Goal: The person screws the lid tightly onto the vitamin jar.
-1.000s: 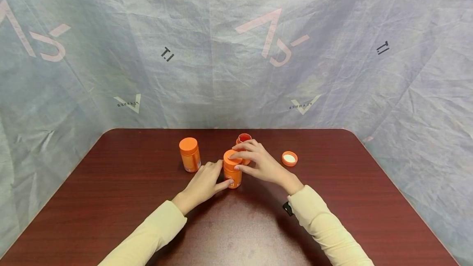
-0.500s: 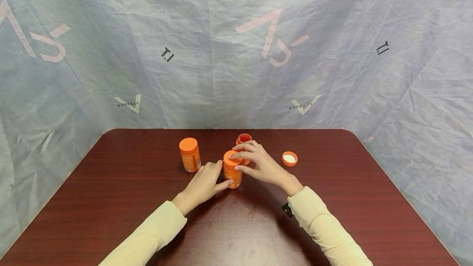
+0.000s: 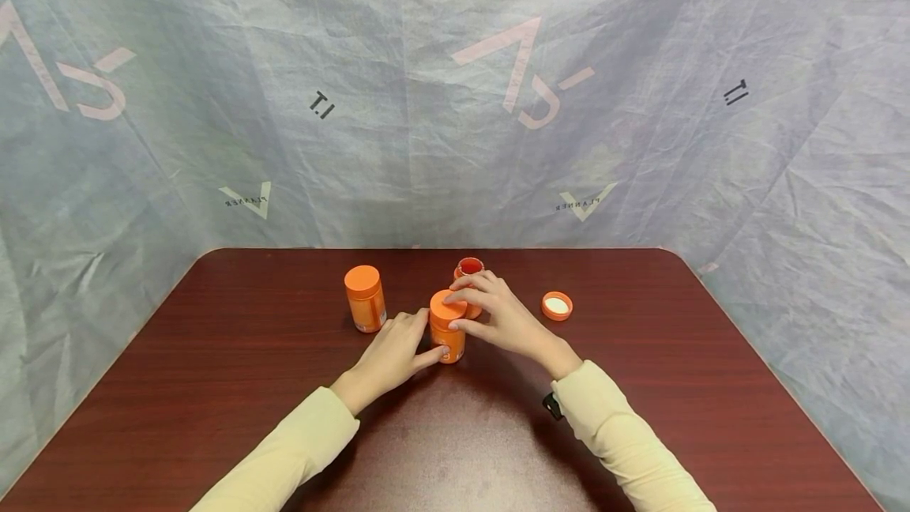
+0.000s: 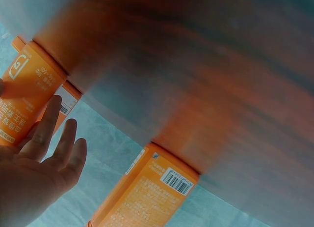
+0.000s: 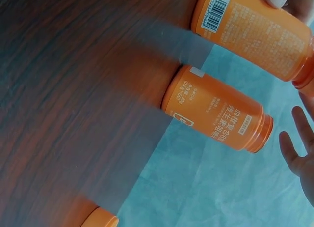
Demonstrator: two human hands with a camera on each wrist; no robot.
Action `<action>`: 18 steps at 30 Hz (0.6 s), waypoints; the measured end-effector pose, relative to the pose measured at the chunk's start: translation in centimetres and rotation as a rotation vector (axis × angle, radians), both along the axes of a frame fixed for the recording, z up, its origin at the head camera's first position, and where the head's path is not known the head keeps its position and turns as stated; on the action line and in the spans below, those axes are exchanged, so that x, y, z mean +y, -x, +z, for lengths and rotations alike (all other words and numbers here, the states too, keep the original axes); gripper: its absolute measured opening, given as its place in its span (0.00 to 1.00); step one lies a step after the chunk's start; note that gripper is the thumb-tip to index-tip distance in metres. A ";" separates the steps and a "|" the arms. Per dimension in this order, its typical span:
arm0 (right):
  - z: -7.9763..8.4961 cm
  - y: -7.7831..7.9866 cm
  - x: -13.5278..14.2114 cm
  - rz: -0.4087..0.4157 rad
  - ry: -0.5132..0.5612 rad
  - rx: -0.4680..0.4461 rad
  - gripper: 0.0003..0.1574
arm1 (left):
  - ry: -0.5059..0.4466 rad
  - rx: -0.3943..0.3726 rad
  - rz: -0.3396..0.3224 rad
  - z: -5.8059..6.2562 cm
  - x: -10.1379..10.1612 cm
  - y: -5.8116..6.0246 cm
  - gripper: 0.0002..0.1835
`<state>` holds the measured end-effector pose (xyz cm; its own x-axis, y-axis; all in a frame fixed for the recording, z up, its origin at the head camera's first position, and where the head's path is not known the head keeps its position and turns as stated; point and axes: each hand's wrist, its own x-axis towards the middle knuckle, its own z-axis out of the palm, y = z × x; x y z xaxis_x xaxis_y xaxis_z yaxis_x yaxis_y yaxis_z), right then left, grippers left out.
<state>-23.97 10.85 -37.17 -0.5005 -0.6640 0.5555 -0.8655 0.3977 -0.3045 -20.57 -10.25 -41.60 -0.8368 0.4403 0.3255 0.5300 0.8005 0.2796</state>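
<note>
An orange vitamin bottle point(image 3: 446, 344) with its lid point(image 3: 447, 305) on stands upright at mid-table. My left hand point(image 3: 391, 352) grips its body from the left, thumb across the front; the left wrist view shows the hand point(image 4: 41, 175) beside the label. From the right, my right hand point(image 3: 506, 321) holds the lid, with thumb and fingertips at its rim. Just behind stands a lidless bottle point(image 3: 470, 267), partly hidden by the right hand; its bare neck shows in the right wrist view, where the uncapped bottle point(image 5: 213, 109) is next to the gripped one point(image 5: 250, 38).
A third orange bottle point(image 3: 365, 300), lid on, stands left of the hands. To the right, a loose orange lid point(image 3: 557, 306) lies with its white inside up. The dark red wooden table point(image 3: 640, 417) ends at a grey-blue cloth backdrop point(image 3: 405, 141).
The right fingertips have shifted slightly rightward on the lid. The left hand and the bottles stay in place.
</note>
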 end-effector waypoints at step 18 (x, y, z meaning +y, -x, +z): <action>0.6 -0.2 0.6 0.030 -0.028 -0.040 0.20 | -0.002 -0.007 0.005 0.0 0.0 -0.1 0.28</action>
<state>-23.81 11.45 -36.61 -0.5016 -0.6941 0.5163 -0.8645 0.3806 -0.3282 -20.51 -10.26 -41.56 -0.8411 0.4358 0.3205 0.5243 0.8025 0.2848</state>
